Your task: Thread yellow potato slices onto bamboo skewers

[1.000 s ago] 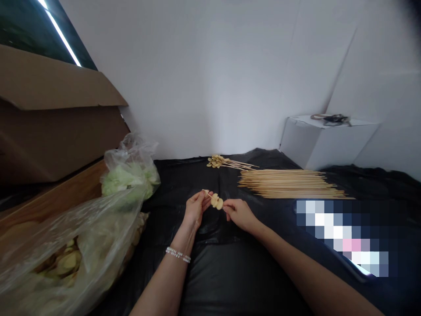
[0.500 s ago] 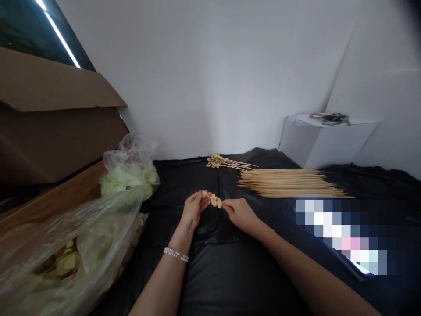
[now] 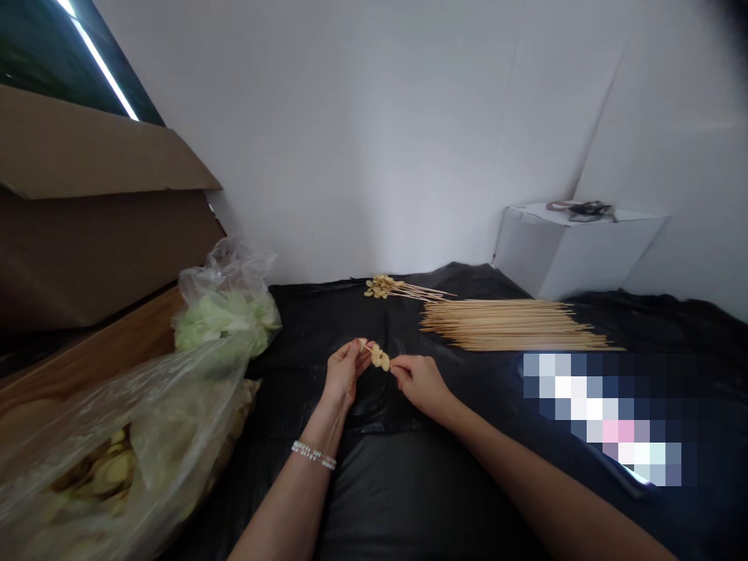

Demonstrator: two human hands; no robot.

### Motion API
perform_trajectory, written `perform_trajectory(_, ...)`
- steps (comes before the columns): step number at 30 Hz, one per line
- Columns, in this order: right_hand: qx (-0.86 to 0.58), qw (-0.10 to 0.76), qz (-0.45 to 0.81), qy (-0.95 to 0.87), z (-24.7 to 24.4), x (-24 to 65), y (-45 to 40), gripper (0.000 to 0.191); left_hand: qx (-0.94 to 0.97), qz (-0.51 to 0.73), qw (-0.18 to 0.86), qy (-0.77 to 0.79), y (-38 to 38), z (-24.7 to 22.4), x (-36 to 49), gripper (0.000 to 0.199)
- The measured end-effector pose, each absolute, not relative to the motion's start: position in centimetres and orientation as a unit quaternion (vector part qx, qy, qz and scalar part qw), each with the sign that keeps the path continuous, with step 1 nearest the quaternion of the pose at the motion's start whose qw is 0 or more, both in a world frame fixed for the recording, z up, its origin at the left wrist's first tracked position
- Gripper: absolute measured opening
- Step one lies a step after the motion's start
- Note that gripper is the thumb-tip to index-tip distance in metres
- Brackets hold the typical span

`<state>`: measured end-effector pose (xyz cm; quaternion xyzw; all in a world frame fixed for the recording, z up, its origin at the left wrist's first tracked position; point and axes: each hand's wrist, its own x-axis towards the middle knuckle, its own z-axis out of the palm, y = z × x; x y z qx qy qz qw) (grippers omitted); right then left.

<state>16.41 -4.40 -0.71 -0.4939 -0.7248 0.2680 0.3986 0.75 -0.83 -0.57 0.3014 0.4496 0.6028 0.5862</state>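
Pale slices (image 3: pixel 380 358) sit threaded on a thin wooden skewer between my two hands, over the black covering. My left hand (image 3: pixel 346 369) pinches a further pale slice at the skewer's left end; a beaded bracelet is round that wrist. The fingers of my right hand (image 3: pixel 421 382) are closed on the skewer just right of the threaded slices. Farther back lie finished-looking skewers (image 3: pixel 381 286) with slices bunched at their left ends. A wide row of bare skewers (image 3: pixel 508 325) lies to the right of them.
An open plastic bag of slices (image 3: pixel 108 471) lies at the left front, with a bag of pale green pieces (image 3: pixel 225 319) behind it. A cardboard box (image 3: pixel 99 249) stands at the far left. A white box (image 3: pixel 561 249) is at the back right, near a blurred-out device (image 3: pixel 631 479).
My right hand has moved slightly left along with the threaded slices, closer to my left hand. The whole view has shifted a little.
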Motion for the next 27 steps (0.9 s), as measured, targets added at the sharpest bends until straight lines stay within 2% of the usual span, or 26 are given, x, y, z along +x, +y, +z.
perform_trajectory(3,-0.493,0.41,0.29,-0.711,-0.94,16.36,-4.37,0.022,0.305,0.602,0.584,0.451,-0.95,-0.51,0.86,0.013)
perform_trajectory(6,-0.48,0.369,0.475,-0.639,-1.07,16.33,-4.17,0.022,0.313,0.594,0.582,0.458,-1.01,-0.49,0.91,0.016)
perform_trajectory(8,-0.469,0.347,0.546,-0.601,-1.05,16.36,-4.05,0.025,0.316,0.589,0.583,0.462,-1.02,-0.52,0.94,0.017)
perform_trajectory(9,-0.472,0.353,0.531,-0.609,-1.02,16.39,-4.03,0.024,0.317,0.588,0.583,0.463,-1.01,-0.56,0.96,0.017)
perform_trajectory(12,-0.49,0.397,0.367,-0.684,-0.92,16.51,-4.09,0.021,0.313,0.59,0.583,0.462,-0.99,-0.71,1.07,0.017)
perform_trajectory(14,-0.496,0.396,0.314,-0.706,-0.91,16.59,-4.11,0.023,0.305,0.595,0.59,0.453,-0.99,-0.75,1.14,0.018)
perform_trajectory(19,-0.507,0.347,0.376,-0.693,-1.12,16.65,-3.87,0.027,0.27,0.6,0.618,0.43,-1.04,-0.48,1.19,0.02)
perform_trajectory(27,-0.516,0.354,0.375,-0.684,-0.93,16.29,-4.24,0.028,0.259,0.607,0.615,0.431,-1.01,-0.76,1.36,0.013)
